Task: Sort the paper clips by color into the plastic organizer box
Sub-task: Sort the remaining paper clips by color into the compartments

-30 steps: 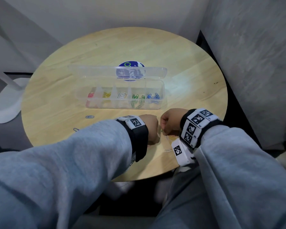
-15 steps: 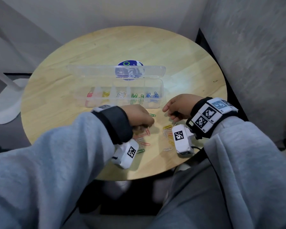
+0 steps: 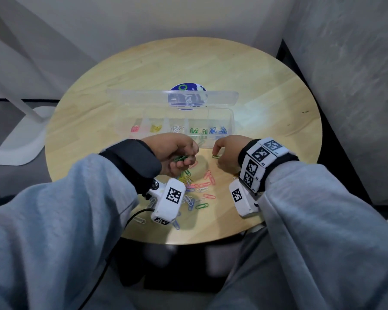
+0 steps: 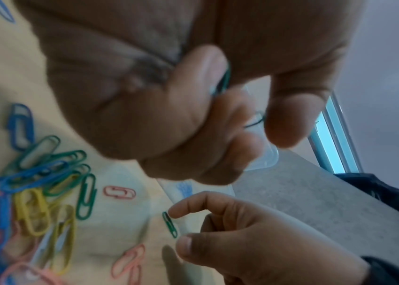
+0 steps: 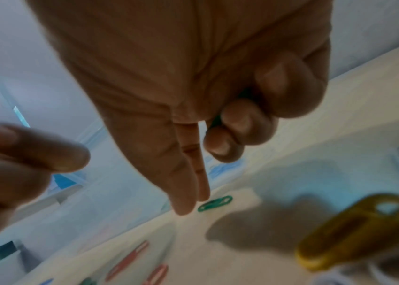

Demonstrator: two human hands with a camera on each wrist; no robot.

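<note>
Right hand low over the round wooden table, index fingertip and thumb bent toward each other and just short of a lone green paper clip lying flat on the wood. Fingertip right at one end of that clip, thumb near the other, gap not closed on it. Other fingers of that hand tucked into the palm, something green glimpsed among them in the right wrist view, too blurred to name.

Left hand just beside, raised a little, fingers curled round a small bunch of green clips.

Under and near both hands, a loose heap of mixed clips: pink, yellow, blue, green, white, some overlapping.

Just beyond the hands, the clear plastic organizer box, lid open and standing at the far side. Compartments in a row, reading from the left: pink clips, yellow clips, white clips, green ones, blue clips. Round blue sticker on the table behind the lid.
</note>
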